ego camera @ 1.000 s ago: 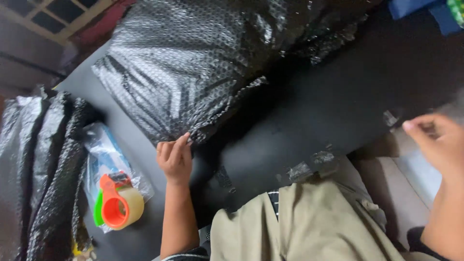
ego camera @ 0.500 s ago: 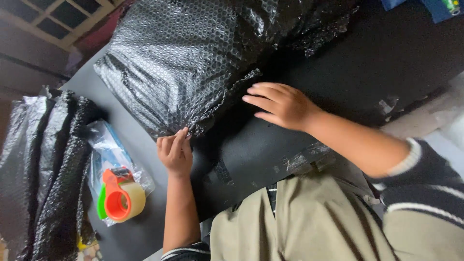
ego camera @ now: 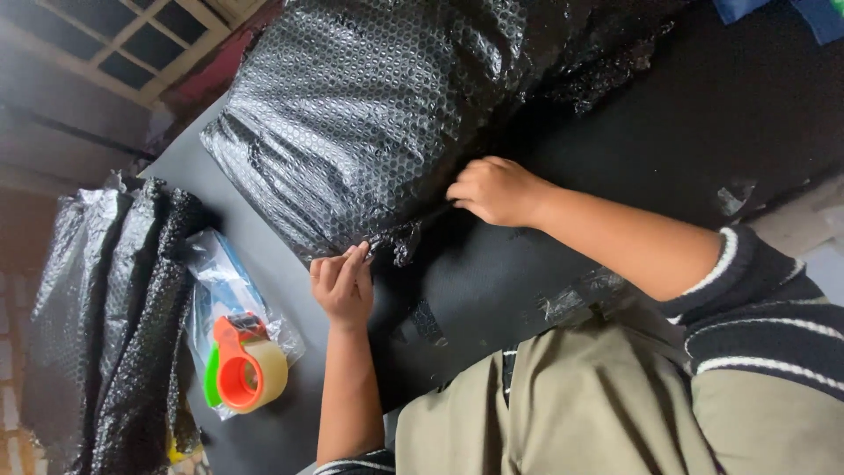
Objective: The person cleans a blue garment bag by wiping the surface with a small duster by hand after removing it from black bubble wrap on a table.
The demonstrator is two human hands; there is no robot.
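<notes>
Dark table (ego camera: 756,114); hands' fingertips hidden under black bubble-wrap bundle (ego camera: 369,114).

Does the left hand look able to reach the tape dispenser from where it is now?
Probably yes: the left hand pinches the black bubble wrap edge, and only bare table lies between it and the tape dispenser.
</notes>
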